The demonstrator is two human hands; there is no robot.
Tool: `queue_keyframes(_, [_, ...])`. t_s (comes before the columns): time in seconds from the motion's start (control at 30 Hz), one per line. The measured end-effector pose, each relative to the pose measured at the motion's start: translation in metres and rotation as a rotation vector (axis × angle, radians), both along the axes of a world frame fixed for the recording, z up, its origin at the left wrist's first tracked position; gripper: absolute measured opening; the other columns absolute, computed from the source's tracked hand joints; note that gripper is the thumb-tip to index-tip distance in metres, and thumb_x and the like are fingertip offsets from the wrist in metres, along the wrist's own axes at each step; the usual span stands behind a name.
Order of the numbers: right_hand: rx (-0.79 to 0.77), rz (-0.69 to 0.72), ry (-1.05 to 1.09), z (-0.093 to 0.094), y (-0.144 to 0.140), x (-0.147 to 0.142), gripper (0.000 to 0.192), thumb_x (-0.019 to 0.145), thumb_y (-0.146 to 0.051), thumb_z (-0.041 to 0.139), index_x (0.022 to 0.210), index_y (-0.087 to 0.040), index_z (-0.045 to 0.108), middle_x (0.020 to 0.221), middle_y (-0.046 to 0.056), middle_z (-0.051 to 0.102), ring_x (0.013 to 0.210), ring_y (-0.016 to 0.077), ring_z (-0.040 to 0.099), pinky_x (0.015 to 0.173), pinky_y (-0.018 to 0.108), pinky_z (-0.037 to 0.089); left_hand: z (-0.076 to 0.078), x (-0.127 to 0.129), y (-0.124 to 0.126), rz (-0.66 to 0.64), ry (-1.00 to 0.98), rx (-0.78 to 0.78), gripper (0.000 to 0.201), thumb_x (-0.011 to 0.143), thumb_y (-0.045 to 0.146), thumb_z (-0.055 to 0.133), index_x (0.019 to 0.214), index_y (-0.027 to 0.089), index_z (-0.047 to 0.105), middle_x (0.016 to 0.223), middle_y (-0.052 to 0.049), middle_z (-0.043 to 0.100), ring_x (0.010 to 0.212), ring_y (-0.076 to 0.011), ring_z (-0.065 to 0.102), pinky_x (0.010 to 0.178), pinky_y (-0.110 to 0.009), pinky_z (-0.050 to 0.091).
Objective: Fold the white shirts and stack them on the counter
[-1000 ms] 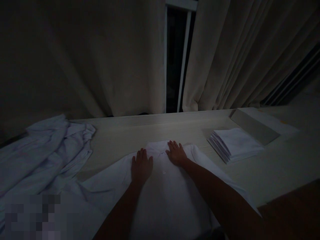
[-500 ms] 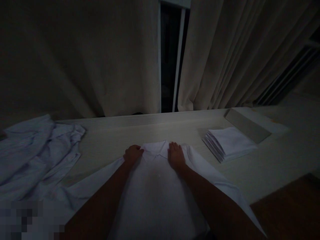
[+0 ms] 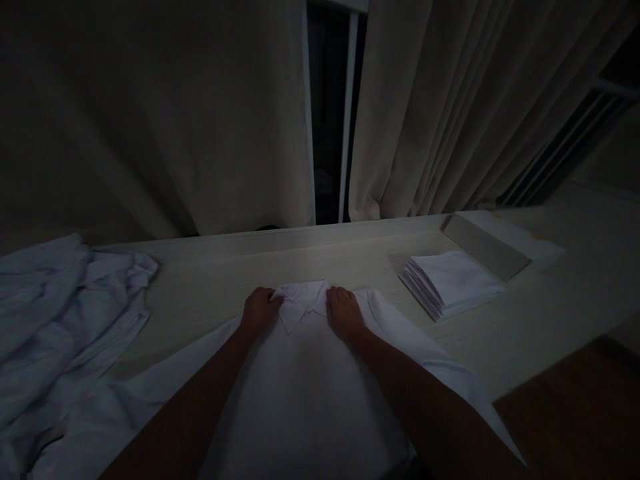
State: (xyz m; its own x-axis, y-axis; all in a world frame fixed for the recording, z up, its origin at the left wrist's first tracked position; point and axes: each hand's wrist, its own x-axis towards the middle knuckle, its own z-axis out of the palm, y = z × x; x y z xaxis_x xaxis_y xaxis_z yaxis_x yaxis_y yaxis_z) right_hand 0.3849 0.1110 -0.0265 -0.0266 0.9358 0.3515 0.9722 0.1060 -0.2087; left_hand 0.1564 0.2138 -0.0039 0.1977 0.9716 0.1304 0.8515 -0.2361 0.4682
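Note:
A white collared shirt (image 3: 305,393) lies spread front up before me, its collar pointing away and its sleeves reaching out to both sides. My left hand (image 3: 259,312) is closed, thumb and fingers pinching the left end of the collar. At the collar's right side, my right hand (image 3: 345,312) has its fingers bent over the cloth, closed on it. The collar (image 3: 300,299) stands between the two hands with its left point showing; the right point is partly hidden by my right hand. My forearms cover parts of the shirt's sides.
Rumpled white clothes (image 3: 55,320) are heaped on the left. A stack of folded white shirts (image 3: 450,283) sits to the right, with a pale box (image 3: 487,247) behind it. Curtains (image 3: 240,120) hang beyond the pale surface (image 3: 210,273). Brown floor (image 3: 575,407) shows at lower right.
The view has shifted slightly to the right. My right hand's fingers have curled more over the collar, and the collar's left point shows more clearly. Both hands stay at the collar.

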Motion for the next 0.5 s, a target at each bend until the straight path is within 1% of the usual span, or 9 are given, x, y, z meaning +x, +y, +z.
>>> queue_keyframes(0.13, [-0.023, 0.013, 0.007, 0.0028, -0.0014, -0.0009, 0.036, 0.097, -0.018, 0.032, 0.127, -0.014, 0.052, 0.131, 0.015, 0.055, 0.122, 0.0247, 0.044, 0.104, 0.040, 0.030, 0.0002, -0.0030, -0.0010, -0.025, -0.010, 0.007, 0.033, 0.078, 0.042, 0.051, 0.097, 0.019, 0.066, 0.091, -0.005, 0.068, 0.084, -0.0177, 0.061, 0.080, -0.029, 0.044])
queue_keyframes(0.2, [-0.028, 0.014, 0.007, 0.0020, -0.0012, -0.0007, 0.035, 0.097, -0.018, 0.032, 0.124, -0.016, 0.054, 0.127, 0.014, 0.057, 0.118, 0.0248, 0.047, 0.101, 0.040, 0.033, -0.0006, -0.0050, -0.0003, -0.027, -0.006, -0.004, 0.035, 0.078, 0.044, 0.050, 0.094, 0.018, 0.066, 0.088, -0.006, 0.068, 0.081, -0.0177, 0.061, 0.077, -0.029, 0.044])
queue_keyframes(0.27, [-0.038, 0.014, 0.003, 0.0000, -0.0002, -0.0004, 0.035, 0.097, -0.019, 0.032, 0.123, -0.017, 0.055, 0.125, 0.013, 0.058, 0.116, 0.0248, 0.048, 0.100, 0.039, 0.034, -0.0019, -0.0067, 0.0015, -0.041, 0.004, -0.025, 0.036, 0.078, 0.047, 0.050, 0.087, 0.017, 0.067, 0.082, -0.006, 0.068, 0.077, -0.0179, 0.060, 0.074, -0.029, 0.044])
queue_keyframes(0.37, [-0.047, 0.016, -0.009, -0.0040, 0.0018, 0.0002, 0.035, 0.097, -0.022, 0.034, 0.125, -0.017, 0.055, 0.129, 0.012, 0.057, 0.119, 0.0244, 0.046, 0.101, 0.039, 0.032, -0.0044, -0.0078, 0.0043, -0.061, 0.016, -0.044, 0.034, 0.078, 0.045, 0.050, 0.080, 0.017, 0.069, 0.078, -0.005, 0.067, 0.077, -0.0184, 0.061, 0.073, -0.029, 0.044])
queue_keyframes(0.43, [-0.037, 0.020, -0.017, -0.0061, 0.0025, 0.0006, 0.036, 0.097, -0.024, 0.034, 0.127, -0.017, 0.054, 0.133, 0.011, 0.055, 0.122, 0.0240, 0.043, 0.103, 0.039, 0.030, -0.0060, -0.0071, 0.0056, -0.057, 0.012, -0.038, 0.031, 0.077, 0.043, 0.051, 0.080, 0.018, 0.070, 0.078, -0.005, 0.068, 0.080, -0.0192, 0.061, 0.077, -0.030, 0.045])
queue_keyframes(0.5, [-0.027, 0.025, -0.023, -0.0066, 0.0022, 0.0007, 0.037, 0.098, -0.025, 0.035, 0.129, -0.017, 0.053, 0.135, 0.011, 0.053, 0.123, 0.0238, 0.042, 0.103, 0.039, 0.029, -0.0064, -0.0057, 0.0062, -0.015, -0.007, -0.010, 0.033, 0.079, 0.039, 0.047, 0.089, 0.017, 0.070, 0.084, -0.007, 0.069, 0.087, -0.0207, 0.062, 0.083, -0.032, 0.046])
